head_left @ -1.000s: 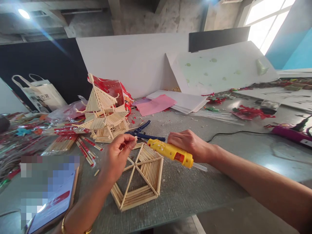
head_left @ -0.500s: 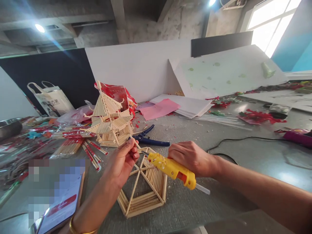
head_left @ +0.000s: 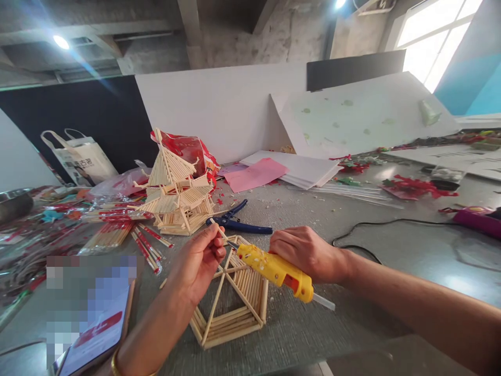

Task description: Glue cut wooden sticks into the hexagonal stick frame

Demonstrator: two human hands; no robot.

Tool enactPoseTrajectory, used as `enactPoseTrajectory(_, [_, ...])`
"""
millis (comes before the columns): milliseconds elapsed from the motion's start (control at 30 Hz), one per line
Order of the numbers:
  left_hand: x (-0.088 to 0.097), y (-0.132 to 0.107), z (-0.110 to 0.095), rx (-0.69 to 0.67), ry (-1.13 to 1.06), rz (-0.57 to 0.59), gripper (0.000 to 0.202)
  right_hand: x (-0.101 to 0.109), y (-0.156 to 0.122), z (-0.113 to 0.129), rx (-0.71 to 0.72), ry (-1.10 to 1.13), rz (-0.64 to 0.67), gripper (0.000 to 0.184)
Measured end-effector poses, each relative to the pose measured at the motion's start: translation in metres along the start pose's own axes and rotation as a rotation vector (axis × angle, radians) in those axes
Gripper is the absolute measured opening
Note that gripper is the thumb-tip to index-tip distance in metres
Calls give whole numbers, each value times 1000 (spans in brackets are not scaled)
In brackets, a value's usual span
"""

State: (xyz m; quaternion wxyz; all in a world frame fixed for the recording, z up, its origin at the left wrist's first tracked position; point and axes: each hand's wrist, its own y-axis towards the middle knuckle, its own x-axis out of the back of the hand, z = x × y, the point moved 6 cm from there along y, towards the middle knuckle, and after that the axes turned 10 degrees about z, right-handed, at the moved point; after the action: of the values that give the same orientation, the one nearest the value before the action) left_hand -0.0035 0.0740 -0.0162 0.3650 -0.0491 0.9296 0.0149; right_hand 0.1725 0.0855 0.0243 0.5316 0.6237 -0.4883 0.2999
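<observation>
Gluing step, I'd say: my left hand (head_left: 199, 261) pinches a stick (head_left: 217, 230) mid-frame, over the roof panel (head_left: 230, 300). Right hand (head_left: 307, 250) grips the glue gun (head_left: 276, 270), nozzle at the stick. Next probably needs a steady dab, then careful placing.

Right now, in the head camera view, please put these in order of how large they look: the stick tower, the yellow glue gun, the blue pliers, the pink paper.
1. stick tower
2. yellow glue gun, which is nearer the camera, so it is unsure
3. pink paper and blue pliers, which look about alike
</observation>
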Motion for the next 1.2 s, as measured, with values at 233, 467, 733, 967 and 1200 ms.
enactPoseTrajectory(233, [-1, 1, 1, 8, -1, 6, 11, -3, 0, -1, -10, -11, 9, 27])
enactPoseTrajectory(467, [-2, 0, -2, 1, 10, 0, 12, -1, 0, 0, -14, 12, 2, 28])
enactPoseTrajectory(733, [1, -1, 0, 8, 15, -30, 13, -3, 0, 0, -24, 30, 9, 29])
enactPoseTrajectory(967, [0, -1, -1, 5, 11, -38, 13, -3, 0, 0, -29, 31, 20, 26])
enactPoseTrajectory(1200, [0, -2, -2, 0, 52, -56, 15, -3, -1, -1, -35, 31, 23, 25])
